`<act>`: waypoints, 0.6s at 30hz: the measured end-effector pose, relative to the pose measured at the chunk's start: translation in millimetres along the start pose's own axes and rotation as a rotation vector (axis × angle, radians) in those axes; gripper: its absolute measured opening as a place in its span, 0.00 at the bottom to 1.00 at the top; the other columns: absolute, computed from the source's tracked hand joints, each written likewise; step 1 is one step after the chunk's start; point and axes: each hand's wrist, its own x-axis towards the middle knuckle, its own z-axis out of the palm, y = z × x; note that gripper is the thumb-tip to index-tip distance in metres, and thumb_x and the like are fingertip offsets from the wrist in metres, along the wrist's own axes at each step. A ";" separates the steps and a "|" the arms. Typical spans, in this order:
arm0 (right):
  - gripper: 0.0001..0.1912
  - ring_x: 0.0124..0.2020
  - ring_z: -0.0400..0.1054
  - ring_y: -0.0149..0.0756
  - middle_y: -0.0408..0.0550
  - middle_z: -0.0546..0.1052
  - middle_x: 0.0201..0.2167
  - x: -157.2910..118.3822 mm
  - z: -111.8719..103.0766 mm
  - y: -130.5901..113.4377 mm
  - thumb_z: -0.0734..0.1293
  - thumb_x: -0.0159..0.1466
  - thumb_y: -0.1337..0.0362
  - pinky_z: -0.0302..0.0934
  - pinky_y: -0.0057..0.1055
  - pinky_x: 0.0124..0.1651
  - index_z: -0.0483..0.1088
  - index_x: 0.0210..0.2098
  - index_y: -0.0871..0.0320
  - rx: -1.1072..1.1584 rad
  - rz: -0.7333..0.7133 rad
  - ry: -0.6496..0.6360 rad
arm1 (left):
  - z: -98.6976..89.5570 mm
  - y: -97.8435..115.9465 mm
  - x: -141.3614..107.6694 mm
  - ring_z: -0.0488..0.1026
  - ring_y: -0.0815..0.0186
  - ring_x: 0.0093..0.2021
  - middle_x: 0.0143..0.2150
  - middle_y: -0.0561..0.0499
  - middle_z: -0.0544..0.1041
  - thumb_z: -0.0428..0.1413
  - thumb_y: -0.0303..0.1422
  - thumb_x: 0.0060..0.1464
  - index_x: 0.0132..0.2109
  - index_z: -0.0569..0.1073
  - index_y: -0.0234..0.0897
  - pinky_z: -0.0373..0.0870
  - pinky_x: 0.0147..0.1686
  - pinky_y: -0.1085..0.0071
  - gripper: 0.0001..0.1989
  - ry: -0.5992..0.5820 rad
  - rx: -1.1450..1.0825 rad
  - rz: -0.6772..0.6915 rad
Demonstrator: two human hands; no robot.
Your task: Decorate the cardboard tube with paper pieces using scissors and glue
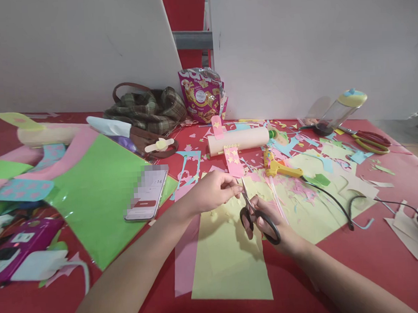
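My right hand [281, 230] has its fingers through the loops of a pair of black-handled scissors [246, 199], whose blades point away from me. Close beside the blade tips, my left hand [214, 191] is closed in a pinch; whatever is between its fingertips is too small to make out. Pale yellow paper sheets [232, 276] lie below both hands, over a pink sheet [186, 270]. Just beyond the hands rests a cream paper tube [241, 141] with pink star-dotted strips [233, 161] attached.
A yellow glue gun [283, 168] with a black cord lies among paper scraps to the right. Red-handled scissors [371, 141] and a clear bottle [340, 114] stand farther back. Leftward are a phone [149, 192], a green sheet [95, 200] and a purple box [27, 245]. A snack bag [203, 95] stands behind.
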 end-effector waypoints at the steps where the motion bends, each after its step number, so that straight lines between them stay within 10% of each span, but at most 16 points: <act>1: 0.16 0.23 0.58 0.29 0.41 0.62 0.25 -0.1 0.1 0.1 0.61 0.55 0.51 0.52 0.30 0.28 0.53 0.30 0.55 0.001 0.001 0.003 | 0.2 -0.3 0.0 0.58 0.74 0.20 0.18 0.56 0.60 0.45 0.39 0.50 0.24 0.66 0.34 0.53 0.18 0.79 0.14 -0.003 -0.007 -0.001; 18: 0.14 0.25 0.58 0.30 0.42 0.62 0.25 1.7 0.6 1.0 0.61 0.56 0.52 0.52 0.30 0.29 0.53 0.30 0.55 0.018 -0.028 0.006 | 7.0 -1.8 0.7 0.60 0.73 0.20 0.20 0.54 0.64 0.45 0.41 0.49 0.27 0.69 0.34 0.56 0.20 0.77 0.16 0.019 -0.112 -0.041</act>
